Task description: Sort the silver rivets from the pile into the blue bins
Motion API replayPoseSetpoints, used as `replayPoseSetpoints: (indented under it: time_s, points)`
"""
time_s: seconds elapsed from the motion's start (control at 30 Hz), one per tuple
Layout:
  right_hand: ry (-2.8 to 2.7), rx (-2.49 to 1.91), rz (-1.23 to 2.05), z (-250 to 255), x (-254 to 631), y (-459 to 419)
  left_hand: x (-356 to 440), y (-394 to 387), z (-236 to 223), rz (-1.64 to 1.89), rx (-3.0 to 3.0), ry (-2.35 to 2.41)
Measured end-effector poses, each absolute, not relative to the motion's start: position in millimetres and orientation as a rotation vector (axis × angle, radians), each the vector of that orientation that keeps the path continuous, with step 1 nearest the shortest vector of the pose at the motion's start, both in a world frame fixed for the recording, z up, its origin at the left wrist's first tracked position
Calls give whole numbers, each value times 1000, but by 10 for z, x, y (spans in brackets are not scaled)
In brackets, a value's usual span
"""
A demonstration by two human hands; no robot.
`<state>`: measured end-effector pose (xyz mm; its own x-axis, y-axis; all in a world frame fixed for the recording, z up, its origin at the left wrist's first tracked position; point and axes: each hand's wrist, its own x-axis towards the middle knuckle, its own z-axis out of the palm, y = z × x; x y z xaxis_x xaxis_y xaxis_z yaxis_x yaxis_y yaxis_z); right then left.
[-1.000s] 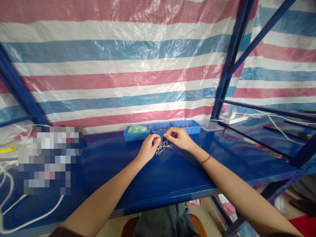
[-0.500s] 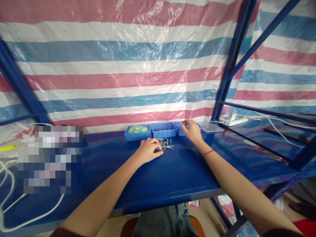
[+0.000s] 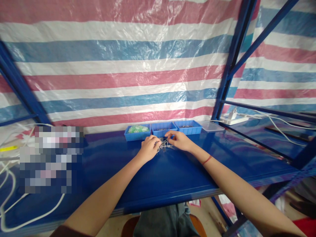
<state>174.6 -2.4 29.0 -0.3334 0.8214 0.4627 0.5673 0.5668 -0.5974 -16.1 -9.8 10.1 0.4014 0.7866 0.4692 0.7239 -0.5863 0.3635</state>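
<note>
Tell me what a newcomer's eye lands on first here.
The striped tarp in pink, white and blue fills the whole back. Below it, on the blue table, the left hand and right hand meet over a small pile of metal screws, before three blue bins.

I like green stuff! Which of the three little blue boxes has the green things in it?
The left blue box, the one closest to the left hand. The middle blue box and the right blue box show no green inside.
</note>
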Motion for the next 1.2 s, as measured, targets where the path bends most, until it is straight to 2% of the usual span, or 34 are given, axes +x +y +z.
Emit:
replayPoseSetpoints:
  time_s: [0.1, 0.37, 0.7, 1.0, 1.2]
  points:
    - [-1935, -962, 595, 296, 1659, -67, -168, -21, 69, 1058, 2447, 1288]
    - [-1847, -901, 749, 437, 1604, -202, -153, 19, 62, 1194, 2376, 1115]
    - [-1904, -865, 510, 385, 1617, -153, -117, -97, 116, 1147, 2326, 1074]
    - [-1964, -853, 243, 428, 1603, -241, -146, -148, 204, 1412, 2277, 1146]
    - [-1862, -1160, 163, 339, 1729, -16, -162, -120, 166, 1396, 2292, 1205]
